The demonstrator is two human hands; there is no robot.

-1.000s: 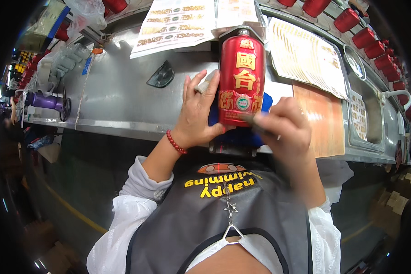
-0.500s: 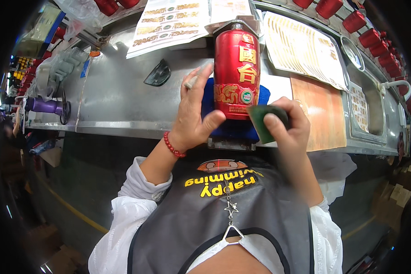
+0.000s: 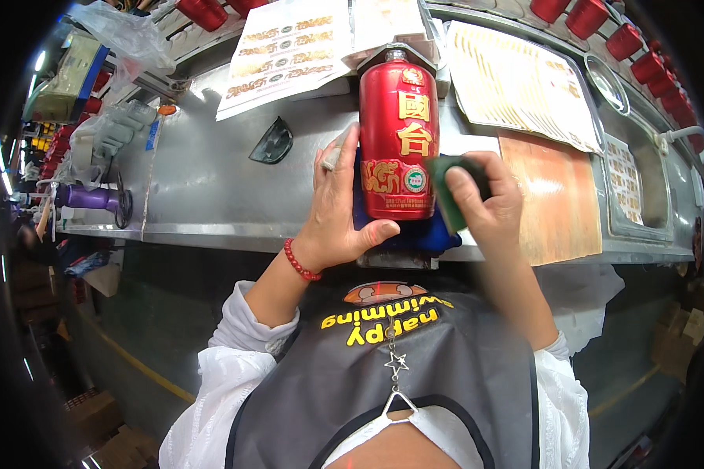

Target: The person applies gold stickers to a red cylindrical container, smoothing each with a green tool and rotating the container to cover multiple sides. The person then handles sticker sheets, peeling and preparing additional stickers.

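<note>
A red bottle (image 3: 399, 109) with gold lettering and a gold-and-green band near its base lies over a blue cloth (image 3: 429, 241), its neck pointing away from me. Along its left side my left hand (image 3: 332, 207) has its fingers stretched out, with the thumb at the base's lower left corner. One finger wears a pale wrap. In my right hand (image 3: 489, 195) a flat dark-green scraper (image 3: 447, 195) is pinched between thumb and fingers. Its edge is at the bottle's lower right side, by the band; whether it touches cannot be made out.
Sheets of gold decals lie at the back left (image 3: 289, 55) and back right (image 3: 520, 90). Another dark scraper (image 3: 272, 141) rests left of the bottle. A wooden board (image 3: 551, 195) and a sink (image 3: 641, 176) are to the right. A purple bottle (image 3: 86, 202) stands far left.
The scraper has moved up slightly along the bottle's right side. My left hand has come closer to the bottle, its thumb now by the base. The whole view has shifted slightly.
</note>
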